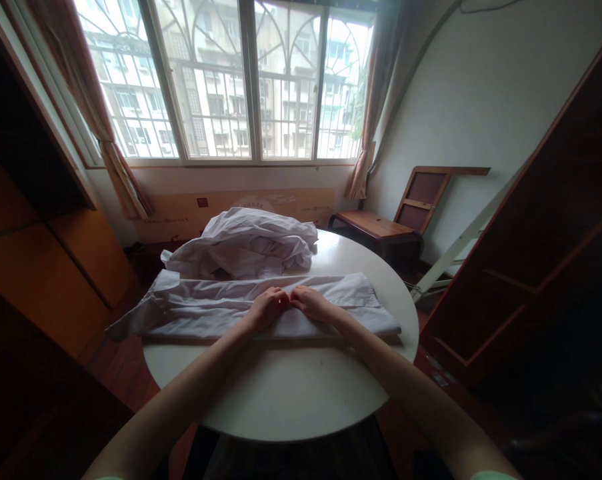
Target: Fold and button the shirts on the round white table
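Note:
A white shirt [201,310] lies folded into a long flat strip across the round white table [281,393], its left end hanging past the table's edge. My left hand [267,308] and my right hand [311,303] rest side by side on the middle of the strip, fingers curled and pinching the cloth where they meet. Behind the strip lies a crumpled heap of white clothes [251,243].
Wooden cabinets stand at the left [41,253] and a dark wooden shelf at the right [545,253]. A low wooden bench [375,227] and a leaning board sit by the far wall under a large barred window [231,80]. Cardboard leans under the sill.

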Demonstrator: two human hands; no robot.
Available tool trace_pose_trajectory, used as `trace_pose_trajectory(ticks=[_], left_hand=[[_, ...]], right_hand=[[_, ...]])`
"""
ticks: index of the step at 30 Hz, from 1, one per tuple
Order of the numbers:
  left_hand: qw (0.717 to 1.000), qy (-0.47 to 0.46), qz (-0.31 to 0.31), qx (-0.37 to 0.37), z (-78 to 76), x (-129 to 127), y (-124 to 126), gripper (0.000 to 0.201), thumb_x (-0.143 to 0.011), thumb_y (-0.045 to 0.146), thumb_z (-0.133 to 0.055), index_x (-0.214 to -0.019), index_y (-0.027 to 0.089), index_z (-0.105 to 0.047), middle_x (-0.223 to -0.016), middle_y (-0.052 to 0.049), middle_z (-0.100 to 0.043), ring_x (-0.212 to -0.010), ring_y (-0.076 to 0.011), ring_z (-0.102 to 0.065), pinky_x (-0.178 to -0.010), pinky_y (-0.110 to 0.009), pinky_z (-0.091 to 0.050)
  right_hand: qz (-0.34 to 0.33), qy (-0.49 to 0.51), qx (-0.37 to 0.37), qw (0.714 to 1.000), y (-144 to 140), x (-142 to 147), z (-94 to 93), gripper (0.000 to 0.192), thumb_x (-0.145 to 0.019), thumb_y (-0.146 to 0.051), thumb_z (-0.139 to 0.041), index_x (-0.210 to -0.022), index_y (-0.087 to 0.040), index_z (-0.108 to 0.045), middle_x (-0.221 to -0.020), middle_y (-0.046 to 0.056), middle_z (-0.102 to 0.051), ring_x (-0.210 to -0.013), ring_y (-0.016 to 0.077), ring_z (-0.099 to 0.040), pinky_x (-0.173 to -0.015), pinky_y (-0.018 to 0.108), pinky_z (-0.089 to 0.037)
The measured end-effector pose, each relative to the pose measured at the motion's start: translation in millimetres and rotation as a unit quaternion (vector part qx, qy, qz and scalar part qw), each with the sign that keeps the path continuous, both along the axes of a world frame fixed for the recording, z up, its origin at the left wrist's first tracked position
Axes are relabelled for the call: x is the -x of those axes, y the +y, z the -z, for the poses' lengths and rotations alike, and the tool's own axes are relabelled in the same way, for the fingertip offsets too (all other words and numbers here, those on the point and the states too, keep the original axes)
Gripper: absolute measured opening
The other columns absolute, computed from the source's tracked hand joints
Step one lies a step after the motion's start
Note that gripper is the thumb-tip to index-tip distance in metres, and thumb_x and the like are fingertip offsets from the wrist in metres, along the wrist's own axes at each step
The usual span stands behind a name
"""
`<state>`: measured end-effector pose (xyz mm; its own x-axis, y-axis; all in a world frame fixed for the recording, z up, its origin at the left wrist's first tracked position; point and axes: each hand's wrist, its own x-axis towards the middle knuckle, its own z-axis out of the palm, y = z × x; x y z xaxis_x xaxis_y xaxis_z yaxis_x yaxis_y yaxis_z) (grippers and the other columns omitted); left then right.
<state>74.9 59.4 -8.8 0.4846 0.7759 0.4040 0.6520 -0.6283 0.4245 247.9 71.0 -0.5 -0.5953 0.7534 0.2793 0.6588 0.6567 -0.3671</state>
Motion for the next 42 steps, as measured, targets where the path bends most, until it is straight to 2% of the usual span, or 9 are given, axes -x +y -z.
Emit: trace_pose_trajectory(ticks=[5,12,21,26,31,34,38,42], left_hand=[[0.998,-0.035,-0.016,0.052,2.1,-0.7,6.8,0.014,-0.073,0.028,-0.058,-0.069,0.017,-0.064,-0.072,-0.001,-0.062,-0.07,-0.0137,-0.054,-0.066,-0.024,-0.042],[0.996,0.0,-0.041,0.085,-2.7,-3.0,6.8,0.018,-0.075,0.032,-0.054,-0.076,0.017,-0.065,-0.074,0.0,-0.064,-0.068,-0.0138,-0.055,-0.061,-0.022,-0.039],[0.997,0.041,-0.037,0.05,-2.1,-3.8,10.4,0.017,-0.078,0.029,-0.052,-0.078,0.017,-0.064,-0.076,-0.002,-0.063,-0.07,-0.0146,-0.055,-0.064,-0.023,-0.039],[0.996,0.056,-0.07,0.016,0.5,-6.0,8.2,0.018,-0.08,0.027,-0.049,-0.081,0.016,-0.062,-0.082,-0.004,-0.062,-0.076,-0.0152,-0.055,-0.07,-0.024,-0.041],[0.992,0.083,-0.092,0.008,-2.0,-9.3,7.2,0.018,-0.082,0.025,-0.045,-0.085,0.017,-0.061,-0.087,-0.004,-0.061,-0.08,-0.0153,-0.056,-0.073,-0.024,-0.042],[0.987,0.118,-0.097,0.042,-9.9,-11.9,10.2,0.018,-0.082,0.026,-0.045,-0.085,0.018,-0.061,-0.09,-0.004,-0.063,-0.083,-0.0169,-0.057,-0.074,-0.025,-0.041],[0.977,0.158,-0.114,0.082,-16.5,-17.3,11.5,0.017,-0.083,0.026,-0.044,-0.086,0.019,-0.059,-0.093,-0.004,-0.063,-0.084,-0.018,-0.058,-0.071,-0.026,-0.041],[0.977,0.14,-0.159,0.028,-10.2,-23.0,4.6,0.017,-0.086,0.024,-0.04,-0.09,0.018,-0.056,-0.096,-0.005,-0.061,-0.086,-0.0161,-0.056,-0.073,-0.025,-0.04]], right_hand=[[0.017,0.0,0.051,0.999,-0.2,0.5,-3.3,0.012,-0.081,-0.021,-0.05,-0.077,-0.017,-0.06,-0.077,0.003,-0.057,-0.068,0.0138,-0.049,-0.065,0.025,-0.037],[0.023,0.016,0.08,0.996,-0.6,0.8,-6.3,0.014,-0.081,-0.025,-0.05,-0.077,-0.015,-0.059,-0.072,0.001,-0.056,-0.061,0.0106,-0.046,-0.057,0.022,-0.034],[0.033,-0.002,0.058,0.998,0.5,4.8,-7.0,0.012,-0.079,-0.021,-0.05,-0.075,-0.015,-0.06,-0.073,0.003,-0.058,-0.061,0.0105,-0.046,-0.058,0.021,-0.034],[0.059,0.039,0.049,0.996,1.7,3.7,-4.0,0.011,-0.078,-0.022,-0.054,-0.076,-0.014,-0.061,-0.074,0.003,-0.06,-0.065,0.0113,-0.05,-0.061,0.022,-0.036],[0.037,0.064,0.06,0.995,9.2,-14.8,-3.7,0.011,-0.074,-0.023,-0.057,-0.073,-0.014,-0.063,-0.074,0.003,-0.062,-0.065,0.0121,-0.052,-0.062,0.022,-0.039],[0.026,0.081,0.088,0.992,11.7,-33.5,-7.7,0.011,-0.07,-0.023,-0.058,-0.073,-0.013,-0.063,-0.072,0.003,-0.062,-0.064,0.0123,-0.052,-0.06,0.022,-0.039],[0.051,0.077,0.126,0.988,11.8,-54.8,-13.3,0.013,-0.068,-0.024,-0.058,-0.072,-0.013,-0.063,-0.069,0.002,-0.062,-0.062,0.012,-0.052,-0.058,0.022,-0.038],[0.082,0.077,0.16,0.981,9.1,-64.6,-16.8,0.018,-0.068,-0.03,-0.057,-0.07,-0.014,-0.064,-0.067,0.001,-0.061,-0.062,0.012,-0.051,-0.057,0.022,-0.037]])
